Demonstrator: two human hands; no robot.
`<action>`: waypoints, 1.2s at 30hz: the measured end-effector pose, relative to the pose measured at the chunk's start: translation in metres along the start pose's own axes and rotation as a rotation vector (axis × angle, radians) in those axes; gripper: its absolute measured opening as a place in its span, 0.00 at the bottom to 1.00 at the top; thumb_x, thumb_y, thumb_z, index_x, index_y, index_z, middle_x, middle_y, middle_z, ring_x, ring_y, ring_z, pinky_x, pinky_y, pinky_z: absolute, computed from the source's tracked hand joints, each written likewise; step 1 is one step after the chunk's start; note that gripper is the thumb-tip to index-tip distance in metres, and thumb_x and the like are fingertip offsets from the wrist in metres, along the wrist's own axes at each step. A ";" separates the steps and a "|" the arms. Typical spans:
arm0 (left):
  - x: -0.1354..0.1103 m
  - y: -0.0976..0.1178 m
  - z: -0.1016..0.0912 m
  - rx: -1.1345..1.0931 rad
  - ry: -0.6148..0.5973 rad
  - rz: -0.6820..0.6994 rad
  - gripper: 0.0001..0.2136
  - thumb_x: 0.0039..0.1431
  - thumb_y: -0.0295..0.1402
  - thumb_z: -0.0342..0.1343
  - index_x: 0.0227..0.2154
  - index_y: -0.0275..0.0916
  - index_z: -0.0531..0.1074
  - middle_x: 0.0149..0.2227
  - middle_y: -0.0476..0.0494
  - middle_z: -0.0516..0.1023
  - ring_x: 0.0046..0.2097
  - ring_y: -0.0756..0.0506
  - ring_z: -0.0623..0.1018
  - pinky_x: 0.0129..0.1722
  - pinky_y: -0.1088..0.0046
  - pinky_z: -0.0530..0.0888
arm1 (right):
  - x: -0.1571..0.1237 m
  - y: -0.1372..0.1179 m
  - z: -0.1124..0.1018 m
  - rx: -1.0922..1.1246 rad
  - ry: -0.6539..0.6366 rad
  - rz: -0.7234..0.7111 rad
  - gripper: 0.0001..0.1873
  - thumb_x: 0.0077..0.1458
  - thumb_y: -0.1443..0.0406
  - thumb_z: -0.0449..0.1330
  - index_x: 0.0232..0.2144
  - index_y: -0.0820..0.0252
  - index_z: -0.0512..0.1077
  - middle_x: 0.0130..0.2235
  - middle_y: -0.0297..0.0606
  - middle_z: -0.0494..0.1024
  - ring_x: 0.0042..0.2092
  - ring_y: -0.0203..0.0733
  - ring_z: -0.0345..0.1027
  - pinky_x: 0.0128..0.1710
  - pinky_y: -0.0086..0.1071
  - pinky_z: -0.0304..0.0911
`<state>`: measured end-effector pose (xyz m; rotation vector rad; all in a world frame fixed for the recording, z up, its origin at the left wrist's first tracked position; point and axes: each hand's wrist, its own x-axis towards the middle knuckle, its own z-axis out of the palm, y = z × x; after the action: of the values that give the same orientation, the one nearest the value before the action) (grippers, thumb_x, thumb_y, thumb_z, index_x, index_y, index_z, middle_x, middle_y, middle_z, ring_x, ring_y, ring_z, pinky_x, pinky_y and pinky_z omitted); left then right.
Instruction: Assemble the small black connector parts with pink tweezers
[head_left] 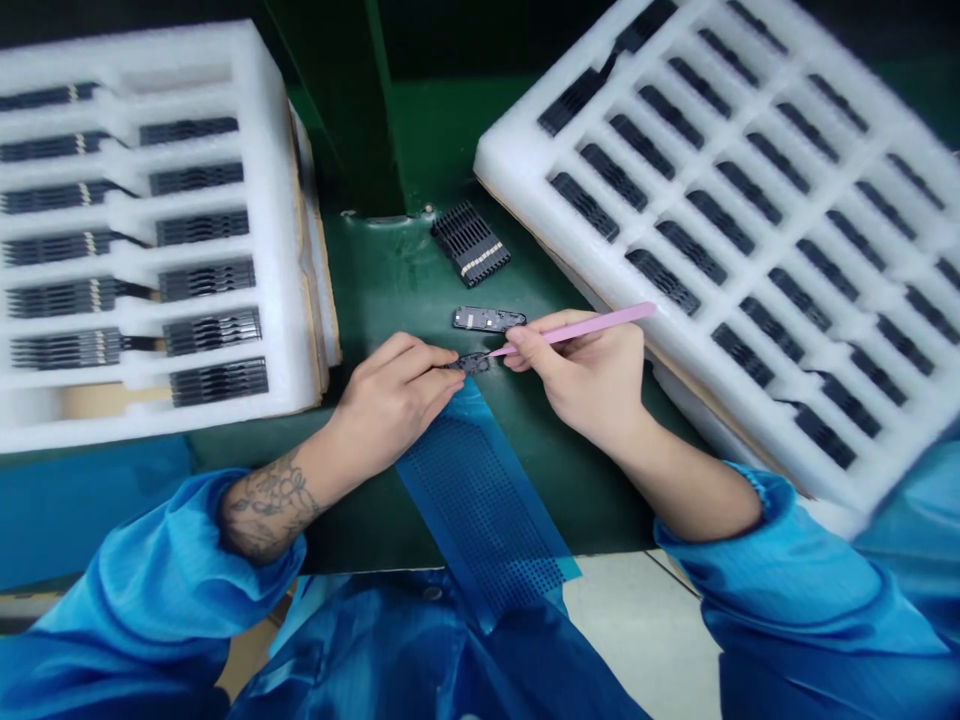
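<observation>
My left hand (401, 395) pinches the left end of a small black plastic part (474, 362) just above the table. Pink tweezers (585, 326) sit in my right hand (581, 370), their fine tip touching or very close to that part's right end. Just beyond lies a second flat dark part (487, 319), long and narrow with rounded ends and small pale marks, near my right fingertips. A blue sheet (491, 490) covered in rows of small dark dots runs from under the held part down over the table's front edge.
A stack of black parts (470, 245) with a pale stripe stands farther back on the green table (367, 310). White foam trays flank me: the left tray (289, 340) and the right tray (517, 150) hold many black parts in slots. A green post (341, 110) rises behind.
</observation>
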<state>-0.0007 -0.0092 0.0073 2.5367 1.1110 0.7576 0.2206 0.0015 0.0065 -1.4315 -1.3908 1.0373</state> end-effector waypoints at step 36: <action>-0.012 -0.029 0.004 0.055 -0.021 0.052 0.07 0.68 0.39 0.53 0.43 0.48 0.74 0.47 0.46 0.80 0.46 0.37 0.79 0.48 0.50 0.75 | 0.019 0.010 0.004 -0.682 -0.460 -0.894 0.15 0.71 0.59 0.52 0.44 0.55 0.78 0.45 0.36 0.83 0.46 0.36 0.75 0.49 0.28 0.68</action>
<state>-0.0223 0.0009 -0.0128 2.6219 1.0777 0.7213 0.2200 0.0207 -0.0039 -0.7874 -2.5541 0.2918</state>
